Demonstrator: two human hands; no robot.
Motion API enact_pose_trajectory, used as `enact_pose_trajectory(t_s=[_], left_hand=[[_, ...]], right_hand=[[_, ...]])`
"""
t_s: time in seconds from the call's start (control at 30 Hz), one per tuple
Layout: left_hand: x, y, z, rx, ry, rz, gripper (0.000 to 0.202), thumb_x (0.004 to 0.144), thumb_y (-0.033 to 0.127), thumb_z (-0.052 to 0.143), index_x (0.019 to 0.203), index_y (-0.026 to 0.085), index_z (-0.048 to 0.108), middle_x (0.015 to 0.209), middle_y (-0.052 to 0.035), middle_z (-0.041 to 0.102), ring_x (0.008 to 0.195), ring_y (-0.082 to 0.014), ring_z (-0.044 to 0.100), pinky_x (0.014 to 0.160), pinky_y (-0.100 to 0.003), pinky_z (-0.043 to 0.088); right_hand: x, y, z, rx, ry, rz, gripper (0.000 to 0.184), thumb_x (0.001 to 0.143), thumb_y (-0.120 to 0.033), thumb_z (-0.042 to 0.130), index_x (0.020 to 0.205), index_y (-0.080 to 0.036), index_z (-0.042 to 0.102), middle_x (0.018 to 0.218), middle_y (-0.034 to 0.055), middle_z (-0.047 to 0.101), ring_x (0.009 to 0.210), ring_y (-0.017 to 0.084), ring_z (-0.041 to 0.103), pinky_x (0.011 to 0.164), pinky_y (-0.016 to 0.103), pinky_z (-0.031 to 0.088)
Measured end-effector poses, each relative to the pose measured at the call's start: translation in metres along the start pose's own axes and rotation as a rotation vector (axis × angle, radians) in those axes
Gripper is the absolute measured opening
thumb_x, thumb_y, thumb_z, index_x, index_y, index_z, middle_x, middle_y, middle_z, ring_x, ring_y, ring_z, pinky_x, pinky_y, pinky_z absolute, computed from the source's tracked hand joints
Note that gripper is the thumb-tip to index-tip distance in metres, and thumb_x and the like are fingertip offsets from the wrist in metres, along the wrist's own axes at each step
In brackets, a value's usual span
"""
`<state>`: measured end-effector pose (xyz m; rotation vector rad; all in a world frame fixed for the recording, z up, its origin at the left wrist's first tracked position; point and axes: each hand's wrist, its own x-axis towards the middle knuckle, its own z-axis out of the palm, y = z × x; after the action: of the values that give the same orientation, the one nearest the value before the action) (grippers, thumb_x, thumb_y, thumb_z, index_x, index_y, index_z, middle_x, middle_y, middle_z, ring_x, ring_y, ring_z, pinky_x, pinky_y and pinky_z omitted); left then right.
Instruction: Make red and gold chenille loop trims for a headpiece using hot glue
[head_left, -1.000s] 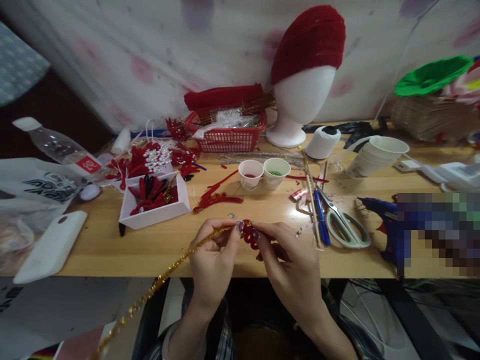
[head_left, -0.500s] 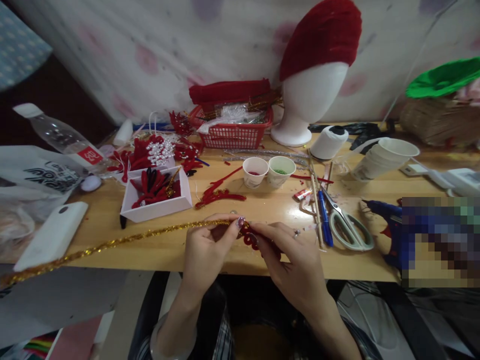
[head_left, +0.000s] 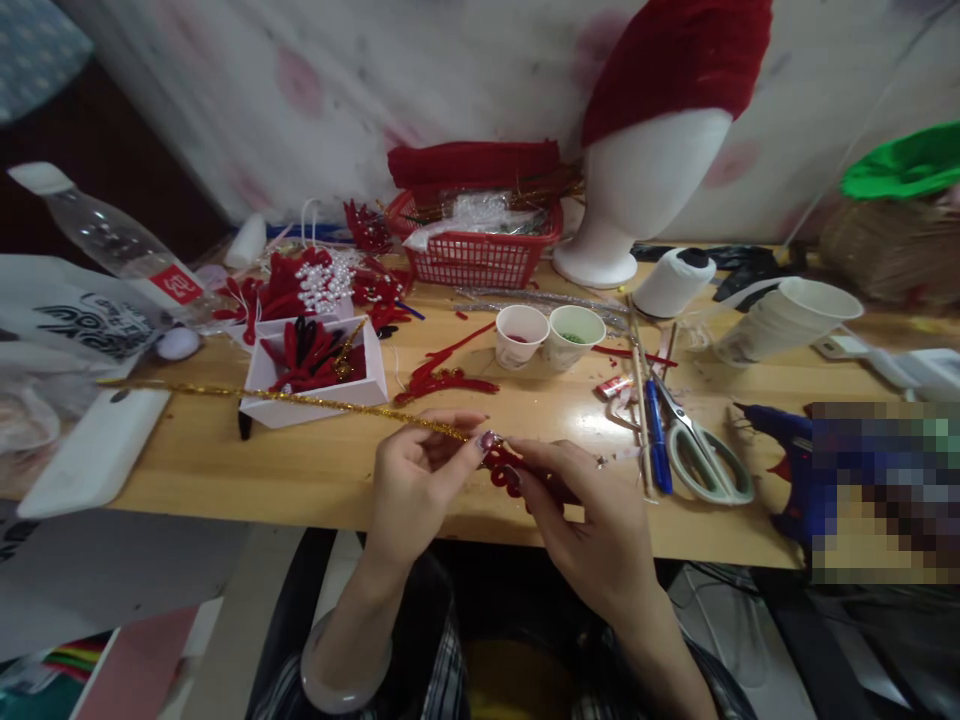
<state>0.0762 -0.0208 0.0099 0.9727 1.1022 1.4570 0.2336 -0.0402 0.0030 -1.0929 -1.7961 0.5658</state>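
Observation:
Near the table's front edge my two hands meet, fingertips almost touching. My left hand (head_left: 416, 485) is closed, pinching a gold tinsel pipe cleaner (head_left: 300, 400) close to its right end. The rest of that stem stretches far to the left, above the white box. Between thumb and fingers, my right hand (head_left: 581, 490) grips a dark red piece with small curled loops (head_left: 504, 475), which looks like bent pipe cleaner. The gold end meets the red piece at my fingertips; how they join is hidden.
Behind my hands stand two paper cups (head_left: 523, 337). To the left is a white box (head_left: 319, 375) of red and black pieces. Scissors (head_left: 701, 450), a blue pen (head_left: 660, 440) and a blue glue gun (head_left: 787, 450) lie right. A red basket (head_left: 480, 258) and foam head (head_left: 652, 190) stand behind.
The gold stem's free left end has swung upward, from low at the left to above the white phone-like slab. Both hands keep their grip. The whole view has shifted slightly.

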Motion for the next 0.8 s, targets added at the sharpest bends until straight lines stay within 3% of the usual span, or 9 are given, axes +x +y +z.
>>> enact_pose_trajectory(t_s=[0.23, 0.53, 0.8], left_hand=[[0.004, -0.003, 0.0, -0.078, -0.023, 0.014, 0.018, 0.073, 0.013, 0.082, 0.089, 0.018, 0.075, 0.074, 0.0026, 0.078, 0.068, -0.0102, 0.075, 0.066, -0.014, 0.061], [-0.008, 0.0, 0.012, 0.128, 0.178, 0.151, 0.017, 0.074, 0.018, 0.08, 0.089, 0.016, 0.071, 0.076, -0.0006, 0.078, 0.066, -0.0144, 0.076, 0.062, -0.018, 0.062], [-0.007, -0.001, 0.006, 0.11, 0.125, 0.113, 0.018, 0.072, 0.019, 0.082, 0.086, 0.016, 0.071, 0.076, -0.0004, 0.076, 0.067, -0.0134, 0.075, 0.062, -0.016, 0.061]], right_hand=[[-0.001, -0.002, 0.0, 0.061, 0.011, 0.043, 0.022, 0.095, -0.012, 0.057, 0.112, -0.023, 0.065, 0.09, 0.0008, 0.074, 0.068, 0.011, 0.072, 0.059, 0.021, 0.059], [-0.002, -0.005, 0.002, 0.047, 0.022, 0.016, 0.027, 0.095, -0.01, 0.056, 0.116, -0.023, 0.065, 0.094, 0.0021, 0.076, 0.073, 0.011, 0.073, 0.062, 0.022, 0.06], [0.0, -0.008, 0.001, 0.061, 0.03, 0.027, 0.022, 0.095, -0.01, 0.055, 0.111, -0.021, 0.066, 0.088, 0.0019, 0.073, 0.071, 0.011, 0.072, 0.06, 0.022, 0.06]])
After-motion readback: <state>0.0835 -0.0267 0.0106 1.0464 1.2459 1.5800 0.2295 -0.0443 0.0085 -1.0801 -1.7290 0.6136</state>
